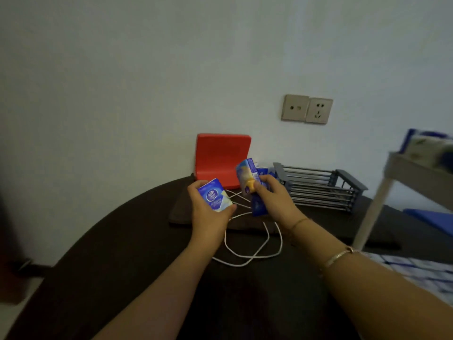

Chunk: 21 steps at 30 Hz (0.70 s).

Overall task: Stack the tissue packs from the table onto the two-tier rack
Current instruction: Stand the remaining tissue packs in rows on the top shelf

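My left hand [210,209] grips a blue and white tissue pack [217,196] above the dark table [137,246]. To its right, my right hand [270,197] holds a bunch of blue tissue packs [247,179], two or more, upright and tilted. The white two-tier rack [402,173] stands at the right edge, blurred, with a tissue pack [426,146] on its top tier. Several more blue and white packs [416,273] lie at the lower right, near the rack's base.
A red plastic stand [220,158] leans at the wall behind my hands. A grey wire basket [321,187] sits on the table to the right. A white cable [255,241] loops across the table below my hands. Wall sockets [306,109] are above.
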Each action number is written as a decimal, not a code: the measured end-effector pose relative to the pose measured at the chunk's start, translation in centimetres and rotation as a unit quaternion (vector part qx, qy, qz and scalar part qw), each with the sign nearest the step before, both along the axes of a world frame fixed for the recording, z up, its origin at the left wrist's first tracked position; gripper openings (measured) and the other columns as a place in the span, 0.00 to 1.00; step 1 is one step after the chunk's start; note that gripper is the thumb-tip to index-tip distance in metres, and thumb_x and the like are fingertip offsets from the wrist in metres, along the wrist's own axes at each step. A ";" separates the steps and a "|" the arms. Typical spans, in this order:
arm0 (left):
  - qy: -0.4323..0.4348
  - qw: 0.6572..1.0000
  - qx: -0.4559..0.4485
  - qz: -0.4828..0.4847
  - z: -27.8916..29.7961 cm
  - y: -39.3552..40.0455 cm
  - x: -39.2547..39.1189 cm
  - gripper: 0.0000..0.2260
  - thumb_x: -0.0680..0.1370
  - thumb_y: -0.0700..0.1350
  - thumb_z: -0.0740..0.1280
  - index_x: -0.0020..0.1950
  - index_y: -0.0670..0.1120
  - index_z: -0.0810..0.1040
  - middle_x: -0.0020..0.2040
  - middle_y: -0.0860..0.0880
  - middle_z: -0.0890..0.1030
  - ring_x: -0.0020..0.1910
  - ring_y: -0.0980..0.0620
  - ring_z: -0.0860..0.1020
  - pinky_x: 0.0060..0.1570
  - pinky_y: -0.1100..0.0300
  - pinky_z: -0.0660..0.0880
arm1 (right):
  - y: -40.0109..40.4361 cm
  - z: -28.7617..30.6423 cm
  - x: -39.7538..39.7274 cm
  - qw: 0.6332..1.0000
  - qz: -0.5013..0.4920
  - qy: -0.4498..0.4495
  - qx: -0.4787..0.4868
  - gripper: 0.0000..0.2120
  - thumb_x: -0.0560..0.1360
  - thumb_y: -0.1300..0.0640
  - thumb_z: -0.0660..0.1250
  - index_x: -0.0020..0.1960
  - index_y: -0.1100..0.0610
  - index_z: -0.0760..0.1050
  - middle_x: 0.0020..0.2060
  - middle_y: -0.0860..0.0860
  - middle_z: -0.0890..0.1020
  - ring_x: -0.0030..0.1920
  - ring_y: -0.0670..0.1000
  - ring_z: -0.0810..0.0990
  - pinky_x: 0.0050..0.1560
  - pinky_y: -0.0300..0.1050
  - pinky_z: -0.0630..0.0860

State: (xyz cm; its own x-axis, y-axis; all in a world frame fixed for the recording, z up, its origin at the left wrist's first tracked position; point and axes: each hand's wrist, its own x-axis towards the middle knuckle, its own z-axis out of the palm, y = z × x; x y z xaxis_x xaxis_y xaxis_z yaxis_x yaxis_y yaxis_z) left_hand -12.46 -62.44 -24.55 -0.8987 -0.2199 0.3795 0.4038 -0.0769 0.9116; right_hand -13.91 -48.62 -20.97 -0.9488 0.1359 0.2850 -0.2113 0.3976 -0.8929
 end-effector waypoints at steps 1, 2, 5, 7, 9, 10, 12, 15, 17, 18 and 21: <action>0.002 1.000 -0.001 -0.007 1.1 -0.5 1.3 0.32 0.67 0.27 0.73 0.60 0.49 0.61 0.50 0.52 0.73 0.42 0.58 0.77 0.37 0.72 0.75 | -0.5 1.1 2.2 0.999 0.020 -0.009 -0.034 0.11 0.80 0.56 0.59 0.61 0.57 0.70 0.56 0.54 0.74 0.49 0.49 0.75 0.47 0.42 0.75; 0.002 1.000 0.001 -0.015 2.1 -1.0 2.7 0.32 0.67 0.27 0.72 0.60 0.50 0.61 0.51 0.50 0.73 0.43 0.57 0.77 0.38 0.70 0.76 | -0.8 2.2 4.4 0.997 0.040 -0.021 -0.067 0.11 0.80 0.56 0.59 0.61 0.57 0.70 0.56 0.54 0.75 0.49 0.49 0.76 0.49 0.44 0.77; -0.011 0.999 0.003 -0.033 5.1 -2.2 7.3 0.32 0.70 0.29 0.70 0.61 0.57 0.59 0.60 0.46 0.72 0.52 0.50 0.78 0.46 0.53 0.81 | -1.3 5.0 10.9 0.984 0.098 -0.056 -0.136 0.11 0.80 0.53 0.59 0.61 0.54 0.71 0.58 0.54 0.76 0.54 0.54 0.79 0.51 0.56 0.80; -0.008 0.999 0.007 -0.036 6.7 -2.5 10.4 0.33 0.72 0.29 0.68 0.62 0.59 0.58 0.62 0.45 0.70 0.55 0.48 0.78 0.45 0.51 0.81 | -1.1 6.9 15.2 0.975 0.125 -0.071 -0.168 0.13 0.80 0.52 0.60 0.63 0.52 0.70 0.59 0.53 0.76 0.56 0.56 0.78 0.46 0.58 0.81; -0.006 0.999 0.011 -0.047 8.2 -2.2 13.4 0.34 0.73 0.29 0.67 0.62 0.62 0.58 0.65 0.46 0.68 0.58 0.47 0.76 0.42 0.52 0.82 | -0.6 8.5 19.2 0.966 0.156 -0.072 -0.191 0.13 0.80 0.51 0.60 0.63 0.52 0.70 0.59 0.53 0.76 0.56 0.56 0.79 0.46 0.59 0.81; -0.005 0.998 0.007 -0.058 9.0 -1.9 14.7 0.35 0.73 0.29 0.67 0.63 0.64 0.58 0.66 0.46 0.67 0.59 0.45 0.75 0.41 0.52 0.82 | -0.1 9.3 21.0 0.962 0.173 -0.072 -0.200 0.13 0.80 0.51 0.60 0.63 0.52 0.70 0.59 0.54 0.77 0.56 0.57 0.80 0.47 0.60 0.81; -0.001 0.997 -0.012 -0.079 10.6 -1.3 17.1 0.32 0.74 0.29 0.65 0.65 0.63 0.62 0.67 0.46 0.66 0.61 0.44 0.74 0.44 0.48 0.82 | 0.9 10.5 24.1 0.956 0.195 -0.080 -0.205 0.12 0.80 0.51 0.60 0.62 0.52 0.71 0.59 0.54 0.78 0.55 0.57 0.81 0.49 0.62 0.80; 0.017 0.990 -0.030 -0.140 13.7 0.3 20.7 0.22 0.78 0.34 0.61 0.63 0.59 0.70 0.66 0.45 0.68 0.60 0.44 0.76 0.48 0.44 0.81 | 3.0 12.2 28.0 0.954 0.205 -0.094 -0.198 0.11 0.79 0.50 0.61 0.60 0.51 0.72 0.58 0.55 0.78 0.55 0.57 0.81 0.49 0.62 0.79; 0.013 0.982 -0.003 -0.188 15.9 2.0 23.2 0.14 0.81 0.40 0.59 0.62 0.56 0.71 0.63 0.45 0.73 0.57 0.45 0.78 0.45 0.47 0.81 | 4.7 13.2 30.0 0.952 0.207 -0.101 -0.202 0.11 0.79 0.51 0.62 0.60 0.50 0.73 0.59 0.56 0.78 0.55 0.58 0.81 0.49 0.61 0.79; 0.007 0.979 0.014 -0.202 16.8 2.9 24.2 0.11 0.81 0.43 0.60 0.62 0.54 0.70 0.61 0.46 0.74 0.55 0.45 0.79 0.42 0.49 0.81 | 5.5 13.6 30.8 0.951 0.209 -0.100 -0.207 0.11 0.79 0.51 0.62 0.60 0.50 0.73 0.59 0.56 0.78 0.56 0.58 0.81 0.48 0.61 0.79; 0.029 0.978 -0.005 -0.206 18.6 5.9 26.4 0.15 0.77 0.47 0.67 0.63 0.50 0.70 0.53 0.51 0.78 0.48 0.50 0.81 0.37 0.54 0.80 | 8.3 14.9 33.0 0.948 0.217 -0.087 -0.214 0.12 0.78 0.50 0.62 0.61 0.50 0.73 0.60 0.56 0.78 0.53 0.57 0.82 0.45 0.59 0.80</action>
